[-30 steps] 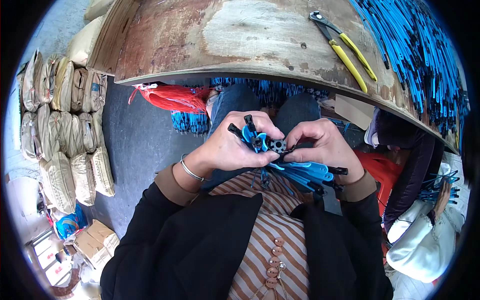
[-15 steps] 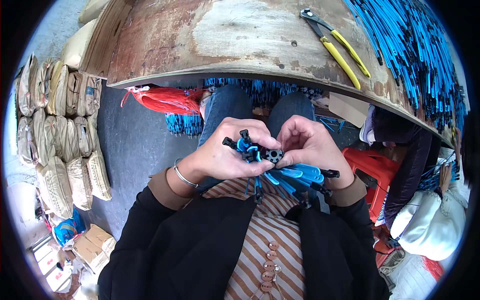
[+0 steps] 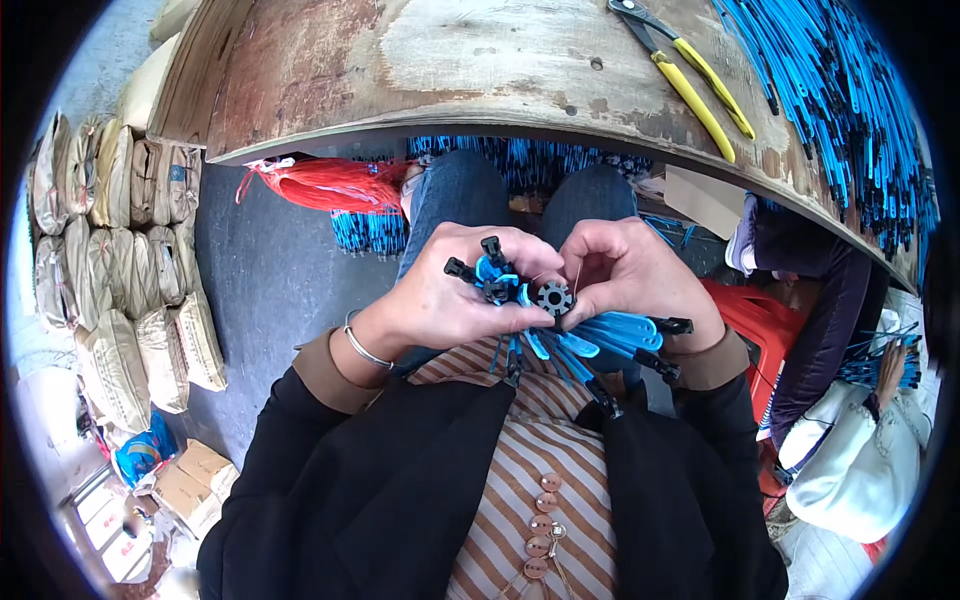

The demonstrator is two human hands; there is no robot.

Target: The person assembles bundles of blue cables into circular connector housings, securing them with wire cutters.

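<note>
Above my lap, my left hand [image 3: 435, 290] is closed round a small black notched ring [image 3: 543, 298], gripped between thumb and fingers. Blue ribs with black ends [image 3: 615, 335] fan out from around it toward my right wrist and down toward my striped top. More blue rib pieces with black tips [image 3: 490, 268] stick up at the left hand's fingers. My right hand [image 3: 635, 275] is closed in a pinch just right of the ring, with a thin wire [image 3: 577, 278] rising between its fingers. Its thumb touches the ring's edge; the joint under the ring is hidden.
A worn wooden table [image 3: 480, 70] carries yellow-handled pliers [image 3: 690, 90] and a heap of blue ribs [image 3: 840, 110]. Red strands [image 3: 330, 187] and more blue ribs lie beneath. Stacked sacks [image 3: 125, 250] stand left; a red stool [image 3: 755, 325] and another person's hand [image 3: 889, 370] are right.
My hands and the ring sit slightly farther right in view, and the ring's face shows more fully. The wire stands out more clearly between the right fingers. The table appears slightly higher.
</note>
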